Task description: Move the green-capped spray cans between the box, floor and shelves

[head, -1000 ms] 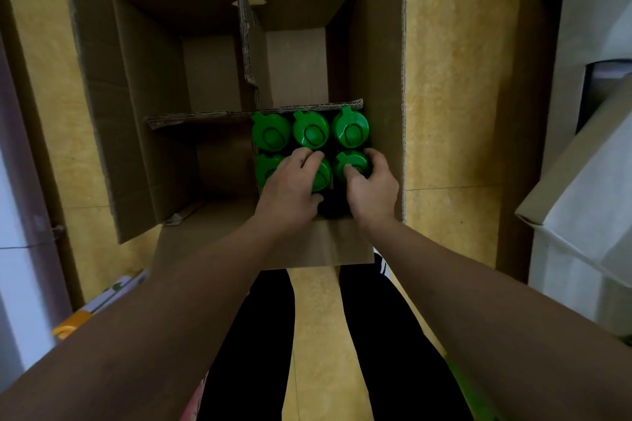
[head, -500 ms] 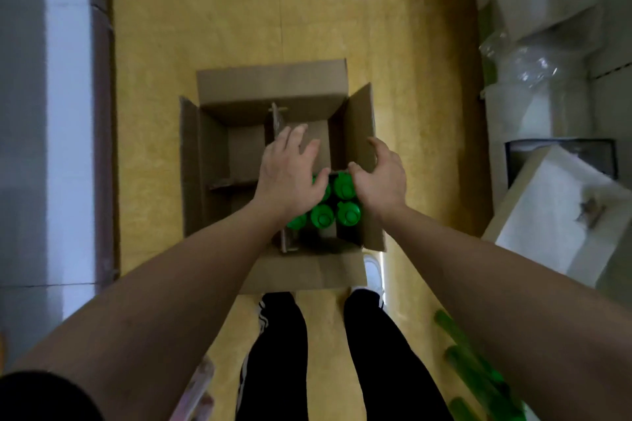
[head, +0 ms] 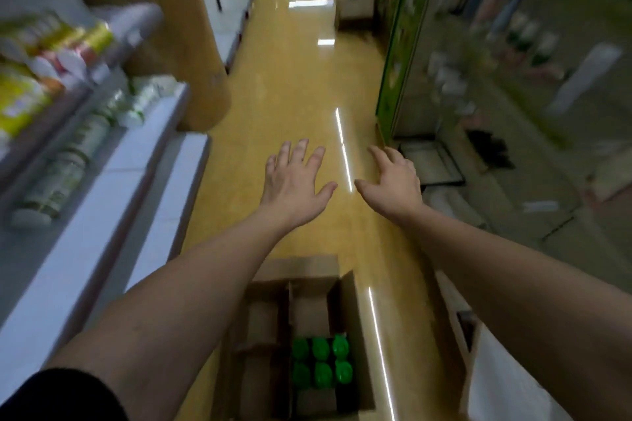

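**Both hands free above the open carton**

Your left hand (head: 293, 181) is stretched out ahead of you, palm down, with the fingers straight and spread. It holds nothing and touches nothing. Your right hand (head: 393, 181) is level with it and just beside it, its fingers relaxed and slightly bent, thumb pointing toward the left hand. It is likewise empty.

Take the cardboard box (head: 301, 335) as your reference. It stands open on the yellow floor (head: 301, 96), below and nearer to you than both hands, well apart from them. Your forearms pass over its left and right sides. A cardboard divider (head: 289, 314) splits the inside into compartments. The green bottle caps (head: 321, 361) sit in the near right compartment, six of them in two rows of three, close together. The compartments beyond them and to their left show only bare cardboard.

To the left of the box runs a white shelf unit (head: 113, 188) carrying bottles and packets (head: 58, 178); these are blurred, and their labels cannot be read. To the right of the box, and farther off, stands a shelving bay with a green end panel (head: 396, 79); its stock is too blurred to identify. White cartons (head: 506, 383) lie close beside the box on its right.
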`<state>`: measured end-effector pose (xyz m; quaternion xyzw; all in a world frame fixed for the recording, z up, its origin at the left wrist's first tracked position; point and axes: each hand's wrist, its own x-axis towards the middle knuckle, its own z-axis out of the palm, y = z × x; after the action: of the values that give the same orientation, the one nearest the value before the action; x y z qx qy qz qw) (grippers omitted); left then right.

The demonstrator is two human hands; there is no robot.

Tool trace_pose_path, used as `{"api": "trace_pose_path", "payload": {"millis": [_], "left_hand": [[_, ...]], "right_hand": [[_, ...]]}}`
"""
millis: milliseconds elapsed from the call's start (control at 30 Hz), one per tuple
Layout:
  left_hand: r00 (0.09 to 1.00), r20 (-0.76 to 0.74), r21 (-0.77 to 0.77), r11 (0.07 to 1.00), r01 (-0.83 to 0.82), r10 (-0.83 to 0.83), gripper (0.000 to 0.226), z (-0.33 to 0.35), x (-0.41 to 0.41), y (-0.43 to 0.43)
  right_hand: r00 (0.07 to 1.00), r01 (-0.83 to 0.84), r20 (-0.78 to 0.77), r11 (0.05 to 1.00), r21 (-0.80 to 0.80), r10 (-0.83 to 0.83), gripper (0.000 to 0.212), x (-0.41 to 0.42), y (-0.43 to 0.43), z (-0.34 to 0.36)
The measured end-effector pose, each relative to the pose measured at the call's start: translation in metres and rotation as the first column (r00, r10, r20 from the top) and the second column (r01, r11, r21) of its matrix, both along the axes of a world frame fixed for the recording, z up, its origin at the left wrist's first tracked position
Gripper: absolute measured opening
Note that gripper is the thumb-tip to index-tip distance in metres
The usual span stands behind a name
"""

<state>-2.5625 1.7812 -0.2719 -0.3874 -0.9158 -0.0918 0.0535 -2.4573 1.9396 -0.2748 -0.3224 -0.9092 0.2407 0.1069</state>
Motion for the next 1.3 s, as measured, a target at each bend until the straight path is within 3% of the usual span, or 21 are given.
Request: {"api": "trace_pose_path", "payload": {"millis": [233,500,733,900,1133,1300], "left_hand": [[0.98,-0.141,0.146,0.976,0.159,-0.138,0.076,0.13,-0.011,0.02],[0.881,-0.16,0.222,0.853,0.472,-0.446,0.073,0.177,0.043,0.06],[0.7,-0.149,0.191,0.674,0.713,-0.698,0.073,0.163,0.175,0.099],[0.504,-0.159,0.167,0.48,0.861,-0.849,0.076,0.164,0.295,0.103],[0.251,-0.163,0.186,0.22,0.958,-0.954,0.076,0.165,0.474,0.068],[0.108,-0.113,0.144,0.091,0.985,-0.988,0.076,0.133,0.592,0.024]], "right_hand": [[0.992,0.117,-0.07,0.975,0.186,-0.106,0.082,0.022,0.002,0.139],[0.907,0.419,-0.085,0.874,0.246,-0.411,0.083,0.109,-0.015,0.177],[0.722,0.676,-0.021,0.699,0.231,-0.692,0.084,0.251,-0.047,0.162],[0.526,0.83,-0.006,0.512,0.223,-0.85,0.086,0.372,-0.086,0.165],[0.285,0.936,-0.03,0.271,0.223,-0.958,0.086,0.535,-0.161,0.165],[0.156,0.977,-0.009,0.153,0.147,-0.988,0.083,0.644,-0.224,0.137]]}}
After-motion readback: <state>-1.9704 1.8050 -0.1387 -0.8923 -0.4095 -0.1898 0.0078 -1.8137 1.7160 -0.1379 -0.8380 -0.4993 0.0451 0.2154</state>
